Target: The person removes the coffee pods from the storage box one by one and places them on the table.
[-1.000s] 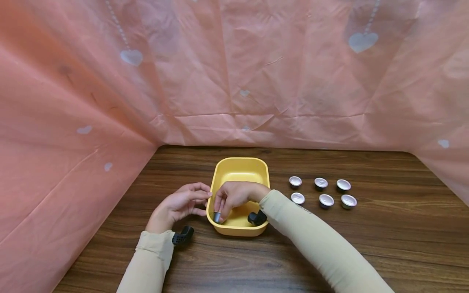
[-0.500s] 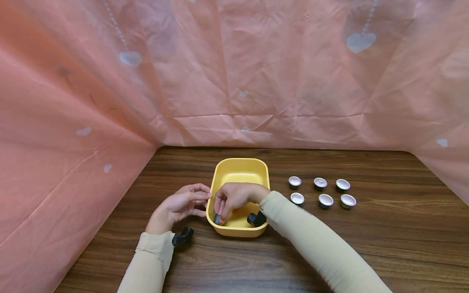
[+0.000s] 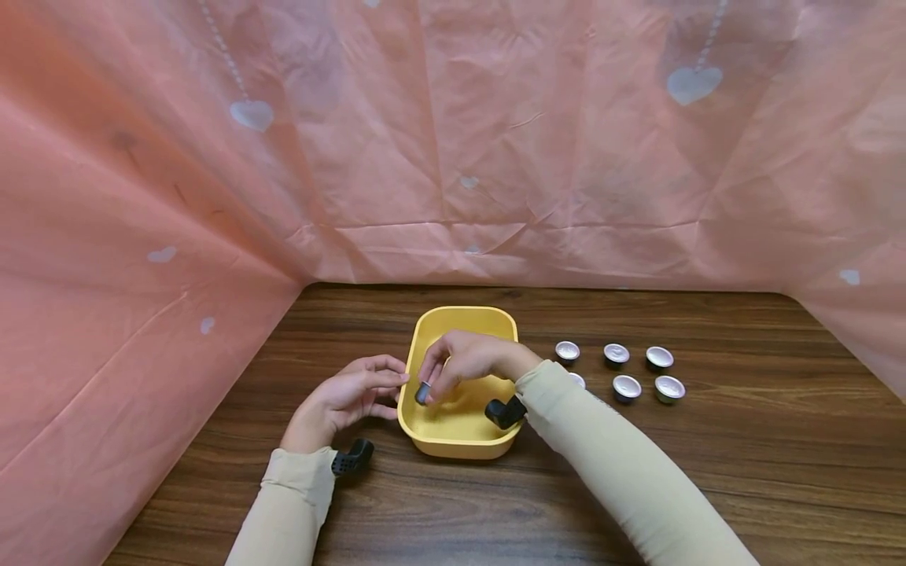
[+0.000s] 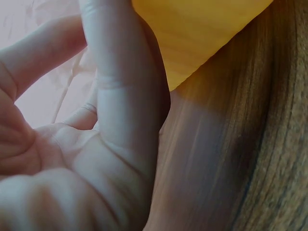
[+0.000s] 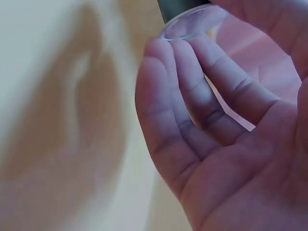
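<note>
A yellow tray stands on the wooden table. Over its left half my right hand pinches a small dark capsule with a silver foil lid, held clear of the tray floor. In the right wrist view the capsule shows at the top edge, above the curled fingers. My left hand rests on the table with relaxed fingers against the tray's left wall; in the left wrist view its fingers lie beside the yellow tray. It holds nothing.
Several more foil-topped capsules stand in two rows on the table right of the tray, one partly hidden by my right sleeve. Pink plastic sheeting walls the back and both sides.
My right hand has lifted the capsule from the tray's near left corner up and a little farther back. The left hand has stayed put.
</note>
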Action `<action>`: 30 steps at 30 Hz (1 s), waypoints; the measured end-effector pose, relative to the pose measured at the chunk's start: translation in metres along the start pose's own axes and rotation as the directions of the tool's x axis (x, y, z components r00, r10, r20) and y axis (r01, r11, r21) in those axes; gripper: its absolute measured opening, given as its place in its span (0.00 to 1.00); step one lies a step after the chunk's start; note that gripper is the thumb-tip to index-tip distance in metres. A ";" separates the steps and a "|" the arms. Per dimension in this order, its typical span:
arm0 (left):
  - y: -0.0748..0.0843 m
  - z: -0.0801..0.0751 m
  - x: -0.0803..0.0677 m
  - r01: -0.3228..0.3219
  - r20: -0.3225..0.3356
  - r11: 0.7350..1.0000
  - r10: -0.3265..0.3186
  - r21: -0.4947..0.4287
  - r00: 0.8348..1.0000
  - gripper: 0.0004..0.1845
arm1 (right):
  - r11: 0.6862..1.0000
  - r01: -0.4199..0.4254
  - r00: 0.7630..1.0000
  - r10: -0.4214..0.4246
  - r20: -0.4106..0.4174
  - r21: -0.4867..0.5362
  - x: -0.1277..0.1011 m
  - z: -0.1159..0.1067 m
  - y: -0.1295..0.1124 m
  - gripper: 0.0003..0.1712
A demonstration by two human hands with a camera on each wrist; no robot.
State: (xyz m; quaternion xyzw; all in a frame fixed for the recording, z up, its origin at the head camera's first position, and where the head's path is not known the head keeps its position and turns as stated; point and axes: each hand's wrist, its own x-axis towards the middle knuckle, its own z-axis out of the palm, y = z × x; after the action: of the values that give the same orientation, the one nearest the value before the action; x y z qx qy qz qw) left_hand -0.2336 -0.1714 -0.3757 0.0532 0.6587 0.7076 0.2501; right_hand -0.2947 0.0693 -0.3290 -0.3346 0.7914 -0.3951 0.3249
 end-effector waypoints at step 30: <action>-0.001 -0.001 -0.001 -0.004 0.010 1.000 0.005 -0.007 1.000 0.04 | 0.990 0.021 0.997 -0.010 -0.083 0.138 -0.057 -0.035 0.014 0.17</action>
State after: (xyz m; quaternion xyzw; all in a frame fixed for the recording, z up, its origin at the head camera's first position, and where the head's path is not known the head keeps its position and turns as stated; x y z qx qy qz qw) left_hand -0.2332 -0.1730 -0.3762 0.0573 0.6548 0.7103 0.2519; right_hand -0.2936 0.1352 -0.3103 -0.3010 0.7721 -0.4650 0.3114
